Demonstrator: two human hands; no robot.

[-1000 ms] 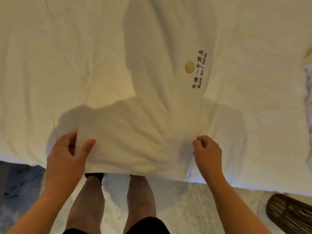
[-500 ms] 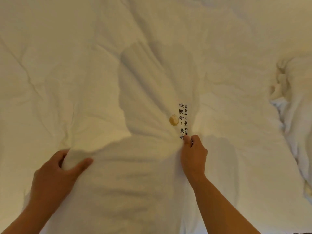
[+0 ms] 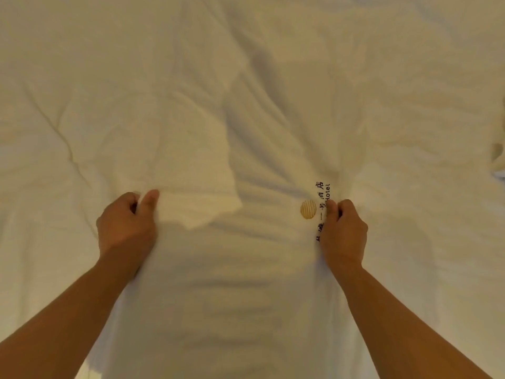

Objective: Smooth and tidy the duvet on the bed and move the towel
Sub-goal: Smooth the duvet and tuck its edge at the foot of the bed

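Observation:
A white duvet (image 3: pixel 273 91) fills the whole view, creased and rumpled, with a gold round logo (image 3: pixel 308 209) and black hotel lettering printed on it. My left hand (image 3: pixel 127 227) pinches a fold of the duvet between thumb and curled fingers, left of centre. My right hand (image 3: pixel 343 232) grips the fabric right beside the logo, covering part of the lettering. Folds run from both hands toward the middle and away up the bed. I cannot pick out a towel for certain.
A bunched edge of white fabric (image 3: pixel 498 160) shows at the far right border. Long creases cross the duvet at the left.
Both hands have moved forward up the bed with the duvet in their grip. The floor, my legs and the bed's near edge have dropped out of view.

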